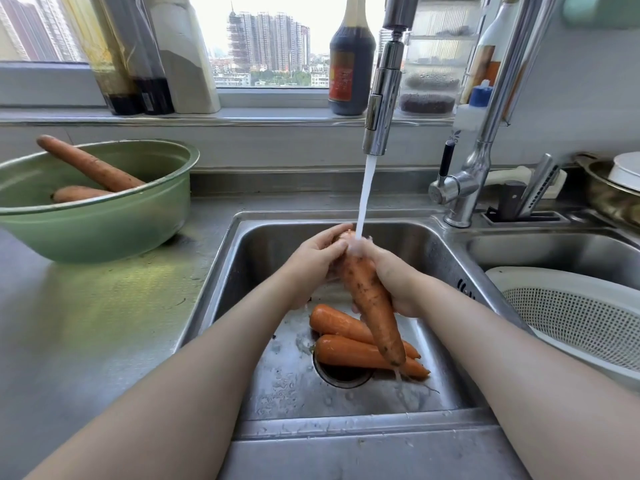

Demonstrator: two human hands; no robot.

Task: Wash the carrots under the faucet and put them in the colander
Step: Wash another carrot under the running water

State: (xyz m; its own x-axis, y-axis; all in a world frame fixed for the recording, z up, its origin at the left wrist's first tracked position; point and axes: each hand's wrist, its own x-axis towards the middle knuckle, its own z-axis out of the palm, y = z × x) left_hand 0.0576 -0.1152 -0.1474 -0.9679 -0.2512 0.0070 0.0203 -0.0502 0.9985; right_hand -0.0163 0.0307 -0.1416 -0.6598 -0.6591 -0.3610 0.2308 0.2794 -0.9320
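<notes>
While water runs from the faucet (381,109) onto its thick end, I hold one muddy carrot (372,306) over the sink (263,244). Both hands wrap its upper half: left hand (311,268) on the left, right hand (393,278) on the right. Tip points near and down. Stiff, fairly heavy, slick when wet, I judge; best gripped at the thick end. Two cleaner carrots (346,353) lie by the drain. Two unwashed carrots (90,166) sit in the green bowl (104,223), far left. Colander (571,317), right: no carrots seen in it.
</notes>
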